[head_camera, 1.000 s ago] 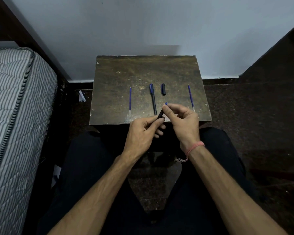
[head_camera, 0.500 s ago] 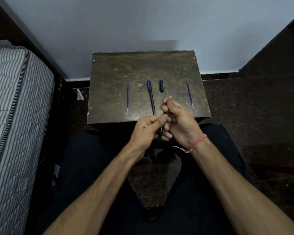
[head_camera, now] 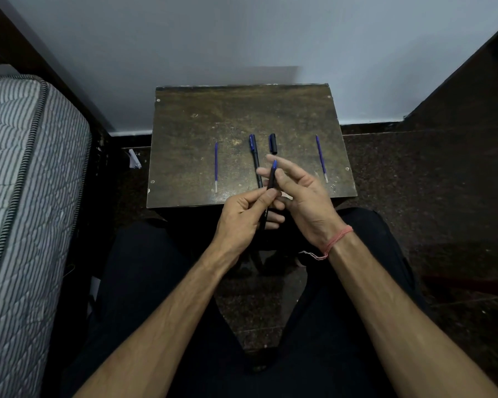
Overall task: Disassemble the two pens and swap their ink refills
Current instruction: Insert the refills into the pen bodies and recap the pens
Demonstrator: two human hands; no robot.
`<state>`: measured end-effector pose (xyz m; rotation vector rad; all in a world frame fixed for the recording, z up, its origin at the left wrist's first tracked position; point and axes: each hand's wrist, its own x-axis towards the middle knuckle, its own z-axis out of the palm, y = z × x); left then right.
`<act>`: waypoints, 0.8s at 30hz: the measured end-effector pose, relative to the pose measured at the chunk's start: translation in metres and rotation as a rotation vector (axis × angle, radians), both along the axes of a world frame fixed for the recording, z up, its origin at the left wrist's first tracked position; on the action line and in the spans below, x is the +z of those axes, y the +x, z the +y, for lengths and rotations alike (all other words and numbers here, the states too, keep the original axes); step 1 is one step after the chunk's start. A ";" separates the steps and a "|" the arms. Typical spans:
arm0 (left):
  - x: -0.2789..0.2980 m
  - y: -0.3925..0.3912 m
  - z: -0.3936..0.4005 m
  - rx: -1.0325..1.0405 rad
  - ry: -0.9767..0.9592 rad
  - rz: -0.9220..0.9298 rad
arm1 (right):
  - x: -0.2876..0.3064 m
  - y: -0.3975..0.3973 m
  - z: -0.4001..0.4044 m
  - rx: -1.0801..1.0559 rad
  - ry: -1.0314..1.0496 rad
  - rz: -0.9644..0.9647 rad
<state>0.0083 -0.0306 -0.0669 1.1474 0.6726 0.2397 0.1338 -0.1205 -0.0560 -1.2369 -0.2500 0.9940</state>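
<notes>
Black slim plastic pen barrel (head_camera: pixel 270 191) w/ a blue end sits tilted up in the left hand (head_camera: pixel 240 218), thumb and forefinger pinched round its middle. Right hand (head_camera: pixel 302 196) hovers beside the blue tip, fingers spread, gripping nothing. Risk: one-hand pinch is loose, so the barrel could slip to the lap or floor. On the worn dark wooden table (head_camera: pixel 242 110): second black-and-blue pen (head_camera: pixel 255 159), short black cap (head_camera: pixel 273 143), two thin blue refills, left (head_camera: pixel 216 168) and right (head_camera: pixel 321 158), well apart; mixing them up would spoil the swap.
</notes>
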 end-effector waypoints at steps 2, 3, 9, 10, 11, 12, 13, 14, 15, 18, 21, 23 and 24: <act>-0.001 0.001 0.000 0.003 -0.004 0.006 | 0.000 -0.002 0.000 -0.036 -0.026 -0.063; -0.002 0.002 0.000 -0.001 -0.003 0.011 | -0.001 -0.003 0.000 -0.075 -0.044 -0.110; -0.006 0.002 0.002 -0.013 0.026 0.010 | 0.007 0.002 -0.002 0.010 0.007 -0.032; -0.006 0.002 0.002 -0.014 0.026 0.013 | 0.008 0.001 -0.002 0.014 0.004 -0.034; -0.006 0.002 0.003 -0.015 0.024 0.017 | 0.008 0.001 -0.002 -0.008 -0.012 -0.063; -0.006 0.002 0.003 -0.015 0.021 0.019 | 0.007 0.000 -0.001 -0.046 -0.034 -0.110; -0.007 0.002 0.002 -0.017 0.021 0.019 | 0.007 0.000 -0.002 -0.086 -0.056 -0.156; -0.007 0.002 0.002 -0.022 0.027 0.017 | 0.005 0.001 -0.003 -0.114 -0.067 -0.182; -0.006 0.001 0.002 -0.029 0.037 0.013 | 0.005 0.003 -0.004 -0.122 -0.067 -0.182; -0.005 0.001 0.002 -0.035 0.051 0.007 | 0.007 0.007 -0.008 -0.059 -0.017 -0.126; -0.005 0.001 0.003 -0.032 0.056 0.013 | 0.007 0.006 -0.007 -0.025 0.012 -0.111; -0.005 0.000 0.003 -0.049 0.070 0.018 | 0.005 0.006 -0.006 -0.093 -0.033 -0.169; -0.006 0.000 0.002 -0.064 0.081 0.021 | 0.003 0.007 -0.006 -0.127 -0.058 -0.195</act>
